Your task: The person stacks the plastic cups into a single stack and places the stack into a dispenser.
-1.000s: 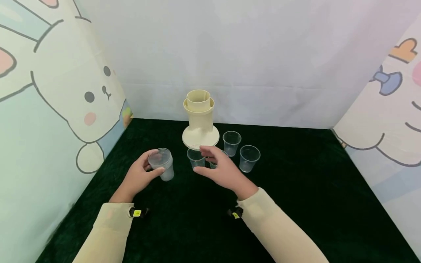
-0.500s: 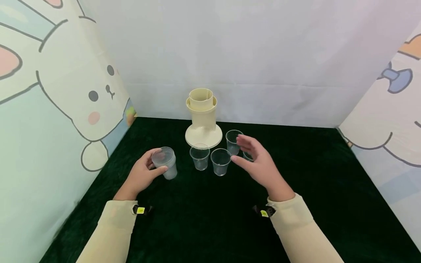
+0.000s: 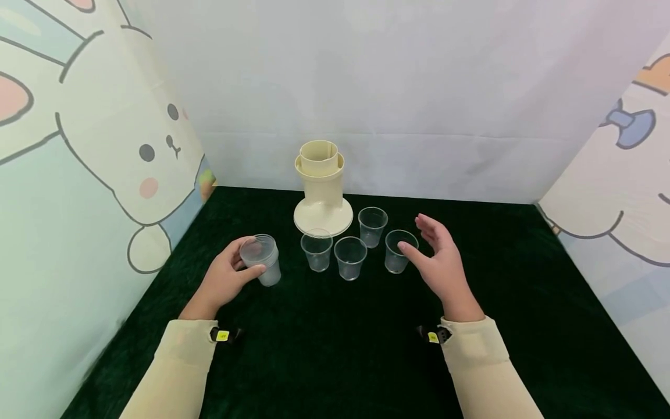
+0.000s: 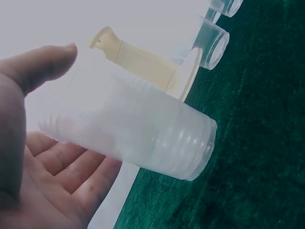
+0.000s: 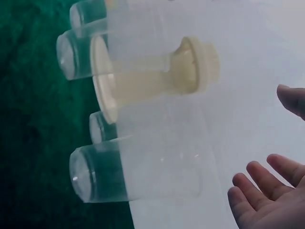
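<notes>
My left hand (image 3: 222, 285) grips a stack of clear plastic cups (image 3: 267, 262), thumb on the near side and fingers behind. In the left wrist view the nested cups (image 4: 143, 119) look frosty, and whether their base touches the cloth I cannot tell. Several single clear cups stand upright in a loose group to the right: a left one (image 3: 317, 256), a front one (image 3: 350, 259), a back one (image 3: 373, 226) and a right one (image 3: 396, 256). My right hand (image 3: 445, 270) holds nothing; its fingers are spread beside the right cup, with the thumb overlapping its rim in the head view.
Behind the cups stands a cream plastic holder (image 3: 323, 189) with a round base and a tube-like top. Dark green cloth (image 3: 335, 349) covers the table. A white backdrop (image 3: 419, 87) rises at the back, and a printed cartoon panel (image 3: 104, 174) stands at the left.
My right hand has moved right, from around the front cup past the back cup to beside the right cup. My left hand keeps the stack in nearly the same place.
</notes>
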`<state>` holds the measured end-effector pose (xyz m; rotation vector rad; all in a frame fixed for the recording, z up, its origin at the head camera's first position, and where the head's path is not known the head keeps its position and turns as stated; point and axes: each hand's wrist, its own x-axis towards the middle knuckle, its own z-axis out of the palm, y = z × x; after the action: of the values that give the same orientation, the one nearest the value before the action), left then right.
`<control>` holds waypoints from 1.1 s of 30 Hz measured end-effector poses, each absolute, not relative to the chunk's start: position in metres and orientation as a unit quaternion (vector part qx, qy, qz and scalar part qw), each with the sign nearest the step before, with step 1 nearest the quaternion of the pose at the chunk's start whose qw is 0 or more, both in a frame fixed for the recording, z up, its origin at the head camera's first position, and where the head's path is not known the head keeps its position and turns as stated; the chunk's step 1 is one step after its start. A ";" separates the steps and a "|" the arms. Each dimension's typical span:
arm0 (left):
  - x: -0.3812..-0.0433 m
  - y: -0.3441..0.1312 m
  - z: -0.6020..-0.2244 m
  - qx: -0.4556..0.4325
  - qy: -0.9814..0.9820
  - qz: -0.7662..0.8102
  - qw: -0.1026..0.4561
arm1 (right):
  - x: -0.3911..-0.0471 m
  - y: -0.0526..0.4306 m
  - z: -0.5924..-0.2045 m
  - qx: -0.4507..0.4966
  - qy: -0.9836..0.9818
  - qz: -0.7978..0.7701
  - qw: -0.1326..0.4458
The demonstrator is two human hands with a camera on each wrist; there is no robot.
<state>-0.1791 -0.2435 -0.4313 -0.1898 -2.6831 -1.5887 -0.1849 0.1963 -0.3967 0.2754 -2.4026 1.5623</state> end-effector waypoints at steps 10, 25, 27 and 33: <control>-0.181 -0.244 -0.438 -0.066 -0.858 -0.510 0.020 | -0.201 0.201 -0.421 0.021 -0.820 0.563 0.105; -0.181 -0.245 -0.433 -0.055 -0.861 -0.506 0.008 | -0.215 0.195 -0.452 0.015 -0.795 0.599 0.089; -0.181 -0.245 -0.434 -0.053 -0.861 -0.506 0.010 | -0.216 0.194 -0.454 0.013 -0.794 0.603 0.078; -0.181 -0.245 -0.435 -0.059 -0.859 -0.508 0.017 | -0.218 0.194 -0.456 0.007 -0.784 0.619 0.042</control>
<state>-0.1808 -0.2453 -0.4346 -0.1819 -2.6702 -1.5801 -0.2176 0.1941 -0.4559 0.0226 -2.3996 1.8946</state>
